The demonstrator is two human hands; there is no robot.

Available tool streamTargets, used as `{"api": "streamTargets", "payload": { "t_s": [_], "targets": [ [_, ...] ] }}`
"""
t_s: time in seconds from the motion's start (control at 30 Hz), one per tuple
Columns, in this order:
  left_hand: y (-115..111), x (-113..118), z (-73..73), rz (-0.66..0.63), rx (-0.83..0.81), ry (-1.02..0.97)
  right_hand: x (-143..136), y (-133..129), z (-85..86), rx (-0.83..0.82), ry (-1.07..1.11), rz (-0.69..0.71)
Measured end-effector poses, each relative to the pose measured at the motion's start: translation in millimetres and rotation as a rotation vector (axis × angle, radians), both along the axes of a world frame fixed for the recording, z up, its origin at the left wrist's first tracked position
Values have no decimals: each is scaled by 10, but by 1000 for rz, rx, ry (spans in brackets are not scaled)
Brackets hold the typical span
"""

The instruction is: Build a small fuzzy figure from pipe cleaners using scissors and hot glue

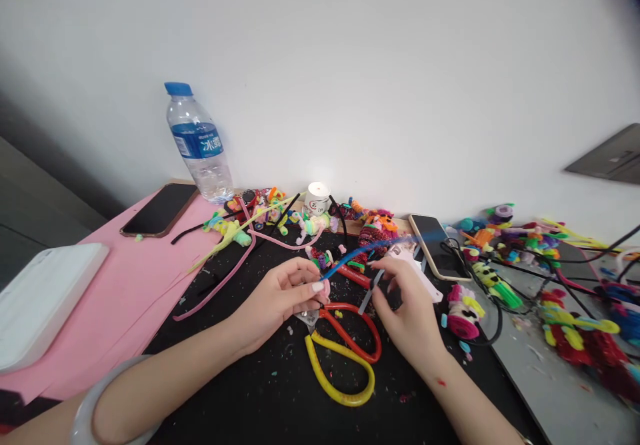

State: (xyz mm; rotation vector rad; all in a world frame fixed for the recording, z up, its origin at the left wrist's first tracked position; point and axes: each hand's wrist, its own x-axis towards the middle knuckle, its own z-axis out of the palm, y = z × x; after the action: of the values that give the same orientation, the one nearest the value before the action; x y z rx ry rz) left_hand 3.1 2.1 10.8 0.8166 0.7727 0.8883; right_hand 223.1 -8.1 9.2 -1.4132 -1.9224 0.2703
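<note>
While the left hand [287,293] pinches a small pink piece [326,290] at frame centre — blue pipe cleaner [367,250] extending from there toward the right — the right hand [410,302] sits right of centre, fingers curled, can't tell if gripping. Scissors [370,350] lower centre; water bottle [199,145] upper left; phone [440,248] right of centre.

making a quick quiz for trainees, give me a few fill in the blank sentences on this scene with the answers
1. The fuzzy stem held by the left hand is coloured ____.
2. The scissors have one red handle loop and one ____ loop.
3. The white box lies on sheets coloured ____.
4. The broad pale bangle circles the ____ forearm.

Missing words: blue; yellow; pink; left
</note>
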Motion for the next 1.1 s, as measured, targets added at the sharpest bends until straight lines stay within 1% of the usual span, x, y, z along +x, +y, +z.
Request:
{"api": "streamTargets", "payload": {
  "t_s": [0.07, 0.1, 0.17, 0.2, 0.27, 0.33, 0.43, 0.53, 0.63, 0.7, 0.8, 0.87, 1.0, 1.07, 1.1],
  "targets": [
    [21, -17, 10, 49, -25, -49, 110, 80, -14, 96, -152, -167],
    [29, -27, 13, 66, -34, -73, 168, 113, -27, 105, -242, -272],
    [43, -46, 15, 84, -42, -111, 281, 166, -60, 28, -418, -460],
    [48, -54, 15, 88, -44, -125, 333, 186, -77, -34, -475, -527],
    [54, -65, 15, 88, -47, -144, 417, 218, -103, -142, -526, -563],
    [57, -68, 17, 90, -47, -154, 471, 243, -112, -227, -529, -541],
    [57, -62, 22, 101, -44, -160, 502, 270, -97, -303, -495, -526],
    [53, -59, 24, 108, -42, -153, 500, 274, -60, -301, -439, -576],
    [49, -67, 16, 109, -44, -120, 478, 257, 0, -201, -351, -584],
    [51, -74, 4, 110, -36, -94, 451, 238, 52, -147, -242, -571],
    [58, -82, -12, 114, -8, -68, 408, 196, 109, -150, -36, -499],
    [62, -84, -16, 108, 19, -48, 386, 156, 107, -200, 110, -371],
    [63, -83, -17, 75, 74, 18, 330, 56, 23, -391, 487, -29],
    [59, -81, -21, 54, 96, 60, 284, 9, -10, -467, 607, 92],
    [56, -79, -23, 44, 107, 79, 257, -11, -16, -493, 637, 126]
  ]
}}
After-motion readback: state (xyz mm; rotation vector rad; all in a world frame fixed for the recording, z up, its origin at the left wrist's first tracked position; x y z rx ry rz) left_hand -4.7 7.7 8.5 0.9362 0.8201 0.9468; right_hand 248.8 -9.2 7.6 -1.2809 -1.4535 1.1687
